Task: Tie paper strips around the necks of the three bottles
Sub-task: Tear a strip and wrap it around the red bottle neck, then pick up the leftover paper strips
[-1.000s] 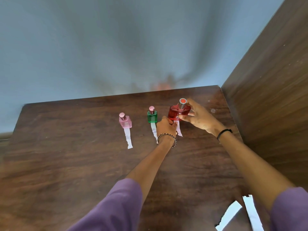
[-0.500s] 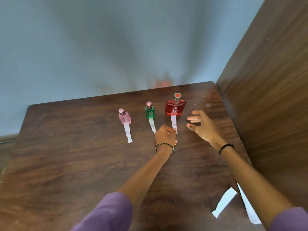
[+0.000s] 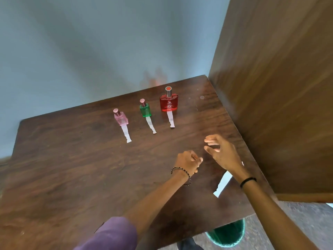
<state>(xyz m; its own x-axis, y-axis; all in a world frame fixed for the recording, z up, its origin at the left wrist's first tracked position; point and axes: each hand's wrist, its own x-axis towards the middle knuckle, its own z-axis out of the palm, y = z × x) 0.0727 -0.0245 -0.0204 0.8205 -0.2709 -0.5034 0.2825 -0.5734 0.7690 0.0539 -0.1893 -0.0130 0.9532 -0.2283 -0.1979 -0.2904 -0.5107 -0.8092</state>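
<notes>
Three small bottles stand in a row at the back of the dark wooden table: a pink bottle, a green bottle and a larger red bottle. A white paper strip lies flat on the table from under each: the left strip, the middle strip, the right strip. My left hand hovers in a loose fist with nothing in it, well in front of the bottles. My right hand is beside it, fingers spread, holding nothing.
A spare white paper strip lies near the table's right front edge, partly under my right forearm. A tall wooden panel walls off the right side. A green bin stands on the floor below the table's corner. A blue wall is behind.
My right hand let go of the red bottle, which now stands upright on its strip. Both hands have drawn back toward me, away from the bottles.
</notes>
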